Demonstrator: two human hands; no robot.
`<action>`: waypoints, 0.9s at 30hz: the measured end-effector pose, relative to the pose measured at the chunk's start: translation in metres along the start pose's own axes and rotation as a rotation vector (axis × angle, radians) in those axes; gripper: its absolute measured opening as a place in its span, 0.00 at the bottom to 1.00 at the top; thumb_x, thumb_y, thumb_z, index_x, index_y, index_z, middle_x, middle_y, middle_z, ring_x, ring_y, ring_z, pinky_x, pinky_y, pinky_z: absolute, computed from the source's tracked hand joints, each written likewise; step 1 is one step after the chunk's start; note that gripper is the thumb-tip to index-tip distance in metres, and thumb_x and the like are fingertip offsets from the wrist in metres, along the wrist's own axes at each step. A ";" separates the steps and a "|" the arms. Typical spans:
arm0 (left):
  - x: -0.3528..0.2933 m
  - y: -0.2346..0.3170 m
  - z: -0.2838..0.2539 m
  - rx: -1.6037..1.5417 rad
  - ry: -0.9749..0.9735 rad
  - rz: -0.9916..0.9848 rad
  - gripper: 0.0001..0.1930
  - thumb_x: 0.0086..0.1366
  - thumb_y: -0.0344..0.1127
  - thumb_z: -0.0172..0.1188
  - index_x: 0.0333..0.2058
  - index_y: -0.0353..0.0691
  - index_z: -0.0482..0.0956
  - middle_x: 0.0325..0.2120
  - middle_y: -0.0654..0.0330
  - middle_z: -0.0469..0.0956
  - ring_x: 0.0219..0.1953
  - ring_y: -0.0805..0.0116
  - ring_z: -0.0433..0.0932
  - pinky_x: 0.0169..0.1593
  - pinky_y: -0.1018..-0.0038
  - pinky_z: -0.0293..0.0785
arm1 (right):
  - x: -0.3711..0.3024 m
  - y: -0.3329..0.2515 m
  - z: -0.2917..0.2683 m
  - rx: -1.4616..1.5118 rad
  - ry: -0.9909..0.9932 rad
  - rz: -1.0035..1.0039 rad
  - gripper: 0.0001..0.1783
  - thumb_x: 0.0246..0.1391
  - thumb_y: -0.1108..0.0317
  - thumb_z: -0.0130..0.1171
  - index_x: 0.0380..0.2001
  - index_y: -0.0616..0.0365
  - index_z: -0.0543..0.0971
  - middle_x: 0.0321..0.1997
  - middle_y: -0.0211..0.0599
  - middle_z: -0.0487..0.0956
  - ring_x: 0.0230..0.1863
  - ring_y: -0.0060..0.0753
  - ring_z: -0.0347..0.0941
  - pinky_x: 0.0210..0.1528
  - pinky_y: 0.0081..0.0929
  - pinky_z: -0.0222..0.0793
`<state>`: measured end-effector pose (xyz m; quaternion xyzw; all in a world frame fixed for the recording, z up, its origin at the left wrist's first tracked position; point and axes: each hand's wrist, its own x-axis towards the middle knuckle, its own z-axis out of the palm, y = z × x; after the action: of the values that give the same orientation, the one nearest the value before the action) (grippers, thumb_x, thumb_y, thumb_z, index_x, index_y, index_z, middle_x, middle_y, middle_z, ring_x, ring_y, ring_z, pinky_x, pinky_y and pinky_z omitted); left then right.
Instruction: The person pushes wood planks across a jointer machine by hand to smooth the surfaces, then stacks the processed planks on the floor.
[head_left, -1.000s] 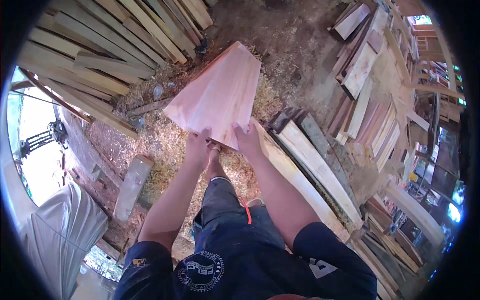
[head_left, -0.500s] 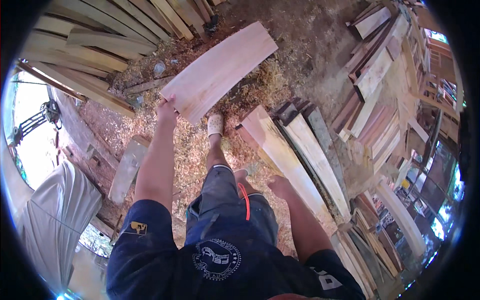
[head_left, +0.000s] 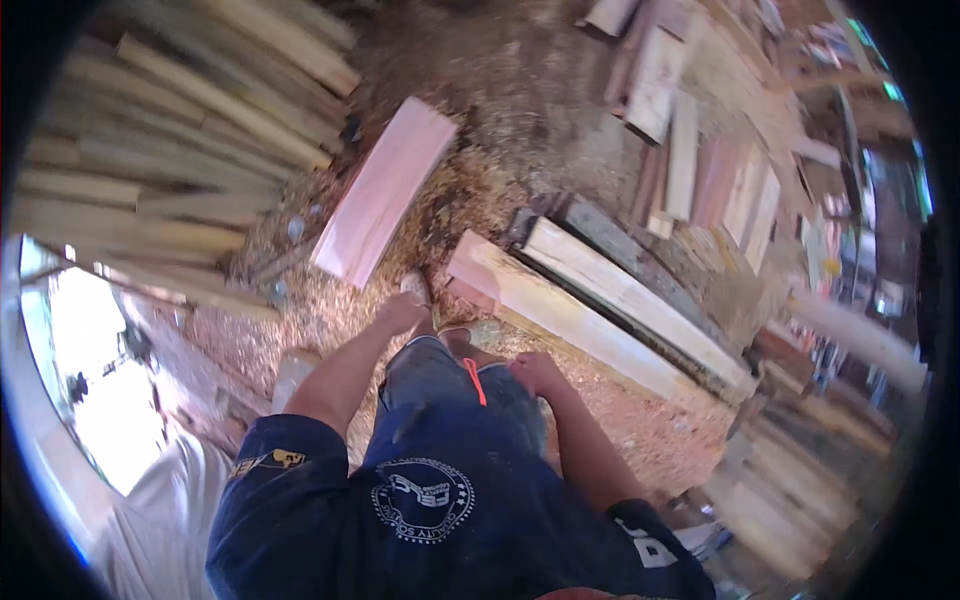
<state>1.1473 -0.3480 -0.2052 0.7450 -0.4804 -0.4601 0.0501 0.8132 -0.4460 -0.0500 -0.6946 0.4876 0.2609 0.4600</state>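
Observation:
A wide, pale pinkish plank (head_left: 385, 195) lies ahead of me on the shaving-strewn ground, apart from both hands. My left hand (head_left: 403, 312) hangs just nearer than the plank's close end, beside my light-coloured shoe (head_left: 416, 287). Motion smears its fingers, so their pose is unclear. By my right thigh, my right hand (head_left: 535, 372) is loosely curled with nothing visible in it. A pale thick board (head_left: 570, 315) lies to its far right, running away from a reddish end.
Long boards (head_left: 190, 150) are stacked at the far left. Beside the pale board rest another light beam (head_left: 630, 300) and a grey one (head_left: 640, 262). More timber (head_left: 735, 190) lies at the right. A grey cover (head_left: 165, 510) drapes something at the lower left.
My left hand has let go of the plank and drawn back toward my body. The plank now lies on the ground. My right hand is closer to my thigh, and the view has turned.

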 end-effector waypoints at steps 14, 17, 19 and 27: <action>-0.057 0.428 -0.026 -0.164 -0.907 0.522 0.14 0.58 0.34 0.72 0.41 0.38 0.81 0.34 0.64 0.82 0.37 0.75 0.80 0.41 0.74 0.77 | -0.142 0.070 -0.092 0.877 -0.010 -0.274 0.16 0.58 0.67 0.61 0.48 0.59 0.83 0.41 0.39 0.87 0.37 0.29 0.84 0.39 0.30 0.81; -0.035 0.455 -0.008 -0.042 -0.825 0.721 0.11 0.55 0.31 0.69 0.30 0.41 0.72 0.27 0.67 0.73 0.30 0.77 0.71 0.32 0.74 0.70 | -0.144 0.082 -0.102 1.054 0.074 -0.303 0.15 0.58 0.68 0.61 0.48 0.61 0.83 0.40 0.38 0.87 0.38 0.28 0.85 0.42 0.27 0.81; -0.010 0.469 -0.006 0.040 -0.775 0.806 0.13 0.54 0.31 0.69 0.27 0.42 0.69 0.26 0.68 0.70 0.28 0.78 0.68 0.29 0.74 0.66 | -0.125 0.095 -0.111 1.223 0.148 -0.357 0.13 0.59 0.69 0.62 0.46 0.61 0.84 0.39 0.38 0.87 0.38 0.28 0.85 0.44 0.27 0.81; 0.122 0.511 -0.059 -0.180 -0.989 0.476 0.16 0.55 0.31 0.68 0.27 0.46 0.64 0.23 0.72 0.64 0.27 0.82 0.63 0.28 0.77 0.59 | -0.034 0.082 -0.211 1.384 0.294 -0.303 0.12 0.62 0.65 0.64 0.43 0.63 0.84 0.39 0.37 0.87 0.38 0.27 0.84 0.44 0.27 0.80</action>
<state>0.8624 -0.7347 0.0147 0.3038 -0.5604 -0.7703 -0.0153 0.7070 -0.6277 0.0391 -0.3322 0.4963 -0.2701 0.7552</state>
